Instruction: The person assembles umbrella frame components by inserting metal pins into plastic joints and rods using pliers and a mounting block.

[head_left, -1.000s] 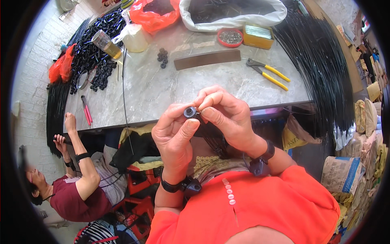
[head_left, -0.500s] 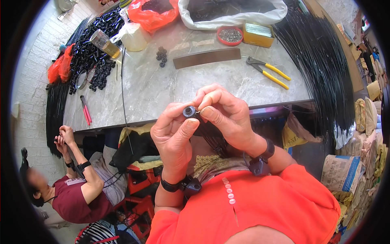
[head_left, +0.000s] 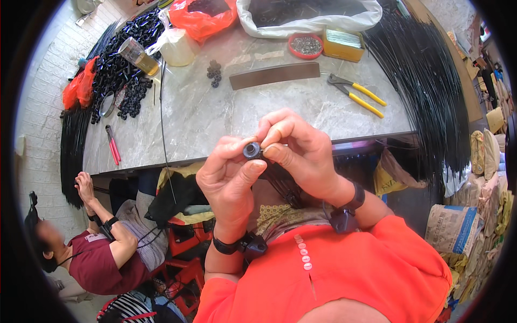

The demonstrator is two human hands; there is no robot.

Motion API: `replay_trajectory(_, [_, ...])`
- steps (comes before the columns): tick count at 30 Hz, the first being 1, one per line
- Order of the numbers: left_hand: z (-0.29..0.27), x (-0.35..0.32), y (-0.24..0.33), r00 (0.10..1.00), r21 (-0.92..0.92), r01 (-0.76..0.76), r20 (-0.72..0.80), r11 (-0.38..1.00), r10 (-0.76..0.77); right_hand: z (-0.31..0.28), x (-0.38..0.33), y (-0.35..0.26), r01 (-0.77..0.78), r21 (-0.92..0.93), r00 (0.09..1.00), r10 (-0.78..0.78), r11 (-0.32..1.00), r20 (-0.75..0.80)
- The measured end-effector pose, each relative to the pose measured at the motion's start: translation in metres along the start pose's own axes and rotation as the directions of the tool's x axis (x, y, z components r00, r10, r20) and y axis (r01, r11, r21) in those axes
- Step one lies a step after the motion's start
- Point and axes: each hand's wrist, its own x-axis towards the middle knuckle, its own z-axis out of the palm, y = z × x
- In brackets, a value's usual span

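Note:
Between its thumb and fingers, my left hand (head_left: 226,180) grips a small black tubular fitting (head_left: 251,151), its round open end showing. My right hand (head_left: 301,153) is closed in a pinch against the fitting's right side; whatever sits between those fingertips is too small and hidden to name. Both hands are raised in front of the table's near edge. Below them, thin black rods (head_left: 285,189) run down toward my lap, partly covered by my fingers; I cannot tell if they join the fitting.
On the grey table (head_left: 194,118) lie yellow-handled pliers (head_left: 358,94), a dark flat bar (head_left: 274,76) and red-handled pliers (head_left: 112,145). Beyond are a red dish of small metal pieces (head_left: 305,46) and a yellow box (head_left: 343,46). Black rods (head_left: 425,91) overhang the right. A co-worker (head_left: 102,258) sits left.
The fitting has turned slightly in my fingers. A small bright piece seen beside it earlier is now mostly covered by my right fingertips. The co-worker's hands have shifted slightly.

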Motion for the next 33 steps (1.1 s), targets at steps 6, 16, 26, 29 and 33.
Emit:
replay_trajectory(6, [-0.002, 0.009, 0.0, 0.984, -0.065, 0.087, 0.163, 0.994, -0.076, -0.025, 0.022, -0.017, -0.527, 0.426, 0.85, 0.447, 0.735, 0.279])
replay_trajectory(16, [-0.02, 0.013, -0.005, 0.983, -0.033, 0.133, 0.129, 0.991, -0.128, -0.117, 0.033, -0.007, 0.122, -0.935, 0.993, -0.043, 0.333, 0.114])
replay_trajectory(26, [-0.023, 0.016, -0.005, 0.983, -0.097, 0.151, 0.118, 0.984, -0.14, -0.213, 0.006, 0.006, -0.012, -0.995, 0.997, 0.069, -0.1, -0.019])
replay_trajectory(29, [-0.02, 0.015, -0.001, 0.981, -0.158, 0.193, 0.048, 0.968, -0.188, -0.153, 0.023, -0.045, -0.743, -0.266, 0.66, 0.739, 0.614, -0.138])
replay_trajectory(33, [-0.021, 0.016, -0.001, 0.983, -0.159, 0.182, 0.044, 0.97, -0.177, -0.082, 0.03, -0.099, -0.661, -0.502, 0.475, 0.828, 0.559, 0.296])
